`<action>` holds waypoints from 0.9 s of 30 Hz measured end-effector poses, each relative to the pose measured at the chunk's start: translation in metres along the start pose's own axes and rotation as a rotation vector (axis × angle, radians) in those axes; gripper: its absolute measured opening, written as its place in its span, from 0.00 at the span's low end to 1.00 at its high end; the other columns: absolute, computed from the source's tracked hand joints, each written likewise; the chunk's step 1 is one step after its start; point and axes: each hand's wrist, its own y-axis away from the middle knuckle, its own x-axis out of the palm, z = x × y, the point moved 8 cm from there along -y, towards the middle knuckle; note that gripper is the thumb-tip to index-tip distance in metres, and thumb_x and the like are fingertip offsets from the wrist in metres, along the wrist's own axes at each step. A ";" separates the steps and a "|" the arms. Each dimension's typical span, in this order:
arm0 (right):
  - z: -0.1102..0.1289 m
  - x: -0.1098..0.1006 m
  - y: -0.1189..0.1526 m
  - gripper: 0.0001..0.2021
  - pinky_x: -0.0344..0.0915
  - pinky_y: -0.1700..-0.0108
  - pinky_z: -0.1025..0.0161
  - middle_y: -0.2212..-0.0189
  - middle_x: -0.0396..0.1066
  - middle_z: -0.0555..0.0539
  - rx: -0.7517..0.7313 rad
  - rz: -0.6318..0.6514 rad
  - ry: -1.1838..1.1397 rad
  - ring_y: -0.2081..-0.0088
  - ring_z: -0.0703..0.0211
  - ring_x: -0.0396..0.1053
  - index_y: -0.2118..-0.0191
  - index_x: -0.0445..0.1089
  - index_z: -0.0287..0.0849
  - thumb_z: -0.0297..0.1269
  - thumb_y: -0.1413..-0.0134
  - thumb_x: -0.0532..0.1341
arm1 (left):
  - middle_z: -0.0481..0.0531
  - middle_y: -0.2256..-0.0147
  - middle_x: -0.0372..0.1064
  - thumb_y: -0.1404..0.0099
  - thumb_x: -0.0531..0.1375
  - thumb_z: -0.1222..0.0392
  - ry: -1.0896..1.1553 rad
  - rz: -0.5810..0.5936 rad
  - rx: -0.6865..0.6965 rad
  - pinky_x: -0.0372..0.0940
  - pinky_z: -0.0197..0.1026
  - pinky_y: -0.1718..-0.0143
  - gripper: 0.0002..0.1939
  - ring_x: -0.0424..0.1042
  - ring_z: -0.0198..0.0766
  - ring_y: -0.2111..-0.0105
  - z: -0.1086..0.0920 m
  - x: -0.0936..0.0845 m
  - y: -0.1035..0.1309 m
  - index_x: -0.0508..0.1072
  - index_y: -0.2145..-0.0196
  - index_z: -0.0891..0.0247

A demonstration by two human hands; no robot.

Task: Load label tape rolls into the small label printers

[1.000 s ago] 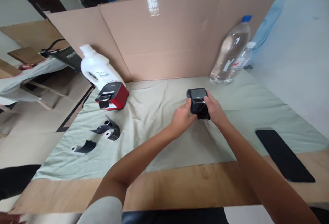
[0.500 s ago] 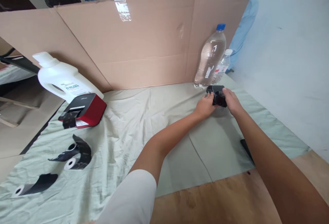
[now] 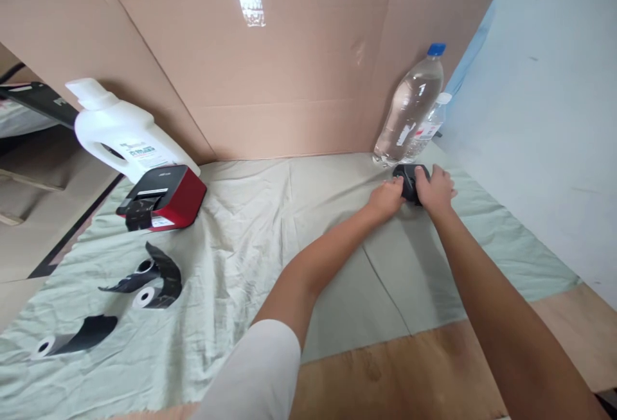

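Note:
On the right side of the cloth, in front of the bottles, sits a small black boxy device (image 3: pixel 410 183); its exact kind is not clear. My left hand (image 3: pixel 388 196) grips its left side with the fingers closed against it. From the right, my right hand (image 3: pixel 436 190) holds it, thumb on the near top edge and fingers partly spread behind. Both hands cover much of the device. Far to the left stands a red and black label printer (image 3: pixel 166 195) with a strip of black paper hanging from its front.
A large water bottle (image 3: pixel 409 108) and a smaller bottle (image 3: pixel 428 128) lean near a cardboard panel (image 3: pixel 289 73). At left are a white jug (image 3: pixel 135 134) and several partly unrolled paper rolls (image 3: pixel 144 297). A wall (image 3: pixel 554 118) borders the right side.
The view has shifted slightly, moving the scene rightward in it. My right hand has turned on the black device, its fingers now lifting outward on the right.

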 end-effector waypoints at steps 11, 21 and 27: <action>0.286 0.260 0.171 0.31 0.53 0.26 0.44 0.34 0.65 0.36 -0.547 0.594 -0.201 0.31 0.39 0.59 0.32 0.65 0.41 0.40 0.40 0.61 | 0.51 0.54 0.78 0.33 0.61 0.67 -0.149 -0.645 -0.343 0.54 0.61 0.29 0.16 0.71 0.52 0.40 0.175 -0.418 0.242 0.80 0.49 0.71; 0.394 0.414 0.292 0.63 0.54 0.28 0.38 0.25 0.49 0.30 -0.379 0.852 -0.309 0.27 0.30 0.53 0.21 0.32 0.37 0.44 0.51 0.74 | 0.54 0.55 0.82 0.32 0.65 0.55 0.633 -0.995 -0.821 0.67 0.62 0.35 0.17 0.77 0.53 0.44 0.316 -0.427 0.443 0.78 0.47 0.60; 0.387 0.377 0.276 0.60 0.56 0.29 0.41 0.29 0.57 0.29 -0.420 0.681 -0.338 0.31 0.31 0.58 0.21 0.33 0.34 0.42 0.48 0.72 | 0.48 0.59 0.81 0.27 0.54 0.71 0.789 -0.929 -0.760 0.63 0.49 0.32 0.24 0.78 0.39 0.49 0.277 -0.413 0.422 0.72 0.37 0.64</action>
